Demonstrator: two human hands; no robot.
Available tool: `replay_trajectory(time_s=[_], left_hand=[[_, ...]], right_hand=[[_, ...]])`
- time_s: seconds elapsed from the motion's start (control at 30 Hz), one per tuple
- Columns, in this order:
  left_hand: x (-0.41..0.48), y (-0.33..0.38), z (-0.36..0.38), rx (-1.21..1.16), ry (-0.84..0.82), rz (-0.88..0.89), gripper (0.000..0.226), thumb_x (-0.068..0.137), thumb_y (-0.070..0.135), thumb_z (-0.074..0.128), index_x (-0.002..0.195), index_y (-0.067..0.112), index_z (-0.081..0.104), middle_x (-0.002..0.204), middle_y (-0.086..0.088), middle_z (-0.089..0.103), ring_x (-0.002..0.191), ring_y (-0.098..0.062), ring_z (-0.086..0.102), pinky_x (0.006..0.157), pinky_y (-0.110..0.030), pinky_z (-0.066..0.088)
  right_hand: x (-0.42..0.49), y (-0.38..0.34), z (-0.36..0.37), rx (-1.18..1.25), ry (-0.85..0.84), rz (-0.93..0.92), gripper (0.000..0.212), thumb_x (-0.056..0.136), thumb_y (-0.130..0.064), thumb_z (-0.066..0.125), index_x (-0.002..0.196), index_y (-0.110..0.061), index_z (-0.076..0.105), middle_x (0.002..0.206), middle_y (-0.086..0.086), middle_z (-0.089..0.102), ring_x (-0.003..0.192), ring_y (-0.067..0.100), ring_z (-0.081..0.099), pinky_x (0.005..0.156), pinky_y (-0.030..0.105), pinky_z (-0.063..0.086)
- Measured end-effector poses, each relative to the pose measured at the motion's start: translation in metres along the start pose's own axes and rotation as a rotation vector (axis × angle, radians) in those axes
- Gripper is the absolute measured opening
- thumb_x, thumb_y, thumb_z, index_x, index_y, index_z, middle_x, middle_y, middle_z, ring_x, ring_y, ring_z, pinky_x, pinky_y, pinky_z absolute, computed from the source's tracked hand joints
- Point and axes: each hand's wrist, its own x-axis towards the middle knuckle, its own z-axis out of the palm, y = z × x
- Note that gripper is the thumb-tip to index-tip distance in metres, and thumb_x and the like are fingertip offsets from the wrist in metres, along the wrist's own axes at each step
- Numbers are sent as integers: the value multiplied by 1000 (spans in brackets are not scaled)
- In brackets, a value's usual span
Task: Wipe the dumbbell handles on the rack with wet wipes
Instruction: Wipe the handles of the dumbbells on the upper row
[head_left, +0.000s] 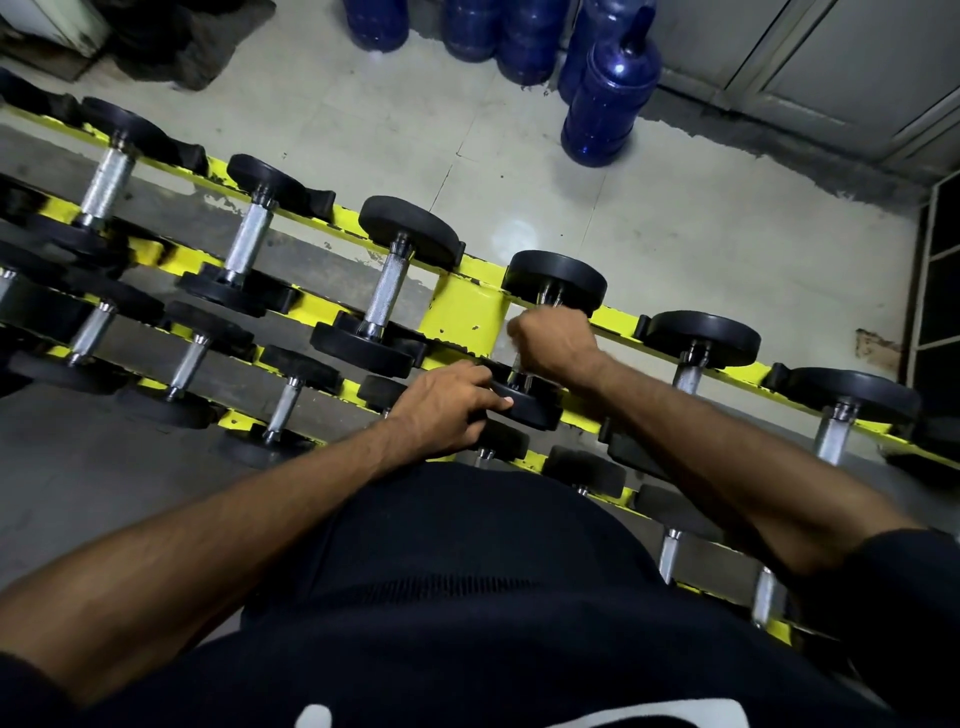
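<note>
- Over the top row of the yellow rack (462, 312), I lean in with both arms stretched to one dumbbell (556, 278) near the middle of the row.
- My right hand (553, 338) is balled into a fist clamped round its handle (516, 366), hiding nearly all of the metal; only a short stub shows below the fist.
- A pale blur sits at the left edge of that fist; I cannot tell whether it is a wipe.
- My left hand (447, 410) grips the near head (524, 408) of the same dumbbell, fingers curled over its top edge and thumb against its near side.
- Left of it lies a neighbouring dumbbell (387, 286) with its knurled handle bare; more lie along the row on both sides and on the lower rows nearer me.
- Beyond the rack, blue water jugs (610, 104) stand on the pale floor (363, 119).
</note>
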Motion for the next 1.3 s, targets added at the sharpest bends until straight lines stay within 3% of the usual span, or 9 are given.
replay_trajectory(time_s=[0.1,0.3,0.43,0.57,0.73,0.87,1.03,1.17,1.3], left_hand=[[-1,1,1,-1,-5,-4,38,74,21,80,111,28,76,85,2,59,84,-21,59,59,-25,38],[-1,0,1,16,-17,10,39,77,23,79,115,28,74,89,2,60,88,-20,59,62,-26,42],[-2,0,2,-12,1,-19,38,76,22,78,114,28,75,89,2,60,88,-20,59,62,-27,42],[-1,1,2,-31,14,-33,34,78,23,77,111,28,75,88,3,59,88,-19,57,62,-26,43],[-1,0,1,-40,3,-45,36,78,22,75,113,29,75,89,3,59,90,-20,58,64,-31,49],[-3,1,2,-25,-15,-38,38,81,24,73,118,29,72,94,3,60,93,-18,57,66,-29,44],[-4,2,2,-24,-16,-39,37,81,22,74,117,28,73,94,2,61,92,-18,58,66,-24,37],[-1,1,0,-35,0,-39,34,76,20,78,109,27,76,87,2,60,87,-20,59,64,-24,35],[2,3,-2,-39,-2,-40,28,78,23,78,106,28,77,86,4,58,88,-19,58,62,-24,34]], right_hand=[[19,-14,-16,-123,-101,125,19,90,-13,59,106,-16,69,103,5,70,91,29,67,64,34,46],[20,-27,-15,-199,-192,-103,14,94,-21,59,100,-16,70,100,5,70,91,28,67,68,35,46],[0,6,5,164,61,-39,13,83,-18,70,95,-17,75,95,6,70,92,28,64,71,33,51],[-27,10,39,804,325,391,10,77,-10,74,73,-14,66,83,-1,63,77,18,60,65,32,50],[-29,-3,58,1514,254,948,18,78,3,69,81,-14,65,78,2,67,67,16,62,55,22,51],[9,21,54,2006,167,1069,24,88,7,48,93,-13,61,74,3,57,57,15,54,52,25,51],[11,28,64,2080,-59,1032,8,94,-14,57,99,-17,63,83,3,56,65,15,55,69,32,57],[-12,30,65,1965,-261,998,9,95,-4,56,93,-9,63,85,8,63,72,20,63,86,43,57],[10,28,55,2032,45,1031,31,84,14,47,75,-14,57,69,4,54,59,15,53,74,37,56]])
